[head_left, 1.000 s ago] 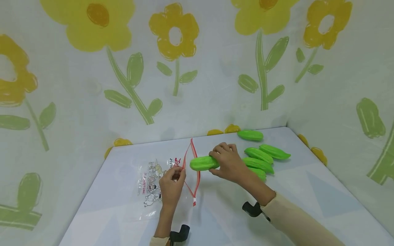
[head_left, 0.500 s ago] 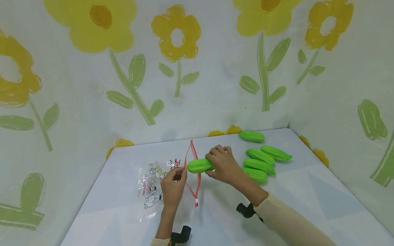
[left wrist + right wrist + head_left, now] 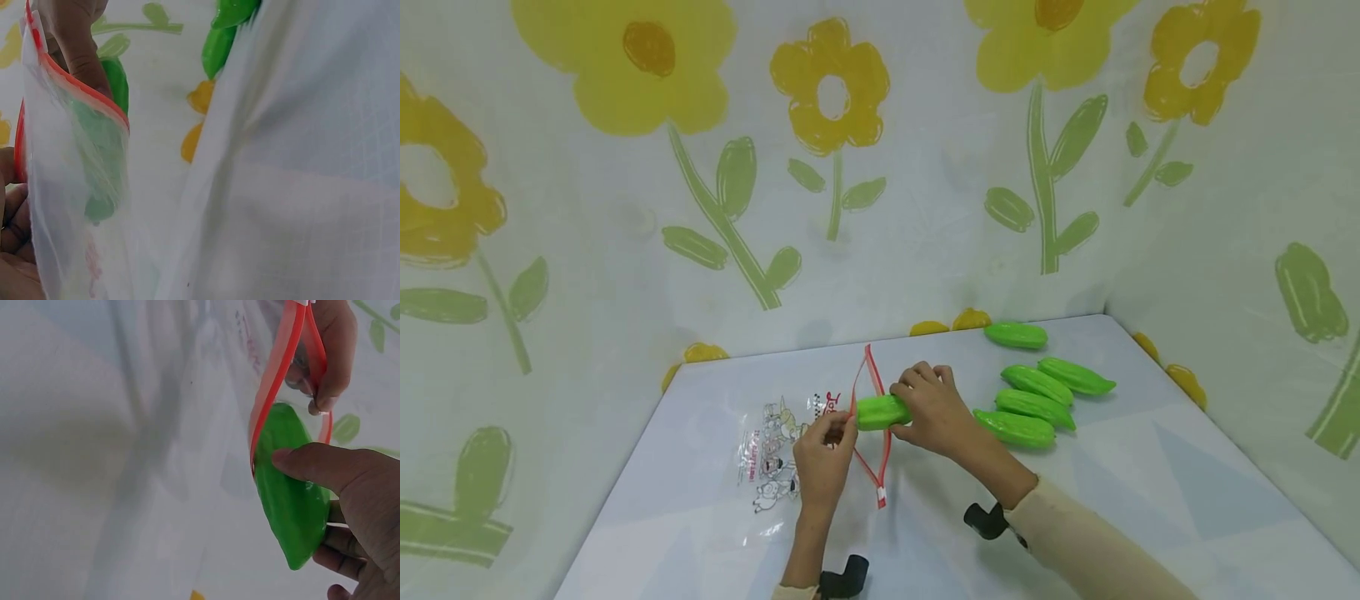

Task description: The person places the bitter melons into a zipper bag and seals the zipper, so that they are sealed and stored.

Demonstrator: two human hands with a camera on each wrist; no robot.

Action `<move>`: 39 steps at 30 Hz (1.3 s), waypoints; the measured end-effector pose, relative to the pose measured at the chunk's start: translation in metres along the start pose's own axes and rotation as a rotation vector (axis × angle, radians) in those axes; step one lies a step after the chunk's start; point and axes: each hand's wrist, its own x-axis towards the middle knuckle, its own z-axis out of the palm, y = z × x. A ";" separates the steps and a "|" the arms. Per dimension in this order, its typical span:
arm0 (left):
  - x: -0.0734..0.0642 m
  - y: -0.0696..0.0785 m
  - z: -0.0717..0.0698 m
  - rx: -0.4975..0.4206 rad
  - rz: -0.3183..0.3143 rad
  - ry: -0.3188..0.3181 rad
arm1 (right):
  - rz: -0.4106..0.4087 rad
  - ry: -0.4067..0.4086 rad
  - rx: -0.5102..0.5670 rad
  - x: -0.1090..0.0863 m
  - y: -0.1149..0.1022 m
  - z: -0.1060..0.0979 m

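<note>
A clear zip bag (image 3: pixel 775 467) printed with cartoon animals has its red-edged mouth spread wide. My left hand (image 3: pixel 823 454) pinches the near side of that mouth by its red strip. A bright green cucumber-like vegetable (image 3: pixel 290 494) is gripped in my right hand (image 3: pixel 932 412), thumb on one side and fingers round the other. Its front end is inside the mouth, and its shape shows through the film in the left wrist view. The back end sticks out by my right fingers.
Several more green vegetables (image 3: pixel 1033 406) lie on the white table (image 3: pixel 1112 500) to the right, with one (image 3: pixel 1015 335) by the back edge. Flower-printed walls (image 3: pixel 917 250) enclose the table at the back and sides.
My right hand has moved left, carrying the green vegetable from in front of the bag's mouth into it. My left hand keeps its pinch on the red strip.
</note>
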 end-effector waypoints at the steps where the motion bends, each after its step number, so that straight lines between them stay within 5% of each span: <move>1: 0.000 0.000 0.000 -0.011 -0.009 0.000 | 0.001 -0.002 0.001 0.000 0.000 0.000; 4: 0.001 0.000 -0.001 -0.067 -0.071 -0.014 | 0.006 -0.001 0.001 0.001 -0.001 0.000; 11: 0.004 0.008 -0.005 -0.244 -0.374 -0.051 | 0.005 0.021 0.014 0.005 -0.002 -0.002; 14: 0.008 0.017 -0.008 -0.262 -0.456 -0.063 | -0.005 0.032 0.014 0.007 -0.002 -0.003; 19: 0.012 0.034 -0.015 -0.333 -0.508 -0.093 | -0.009 0.025 0.016 0.009 -0.004 -0.005; 27: 0.005 0.010 -0.005 -0.456 -0.566 -0.078 | -0.002 0.022 0.014 0.016 -0.006 -0.008; 39: 0.004 0.008 0.000 -0.586 -0.639 -0.069 | 0.023 -0.016 0.028 0.020 -0.013 -0.004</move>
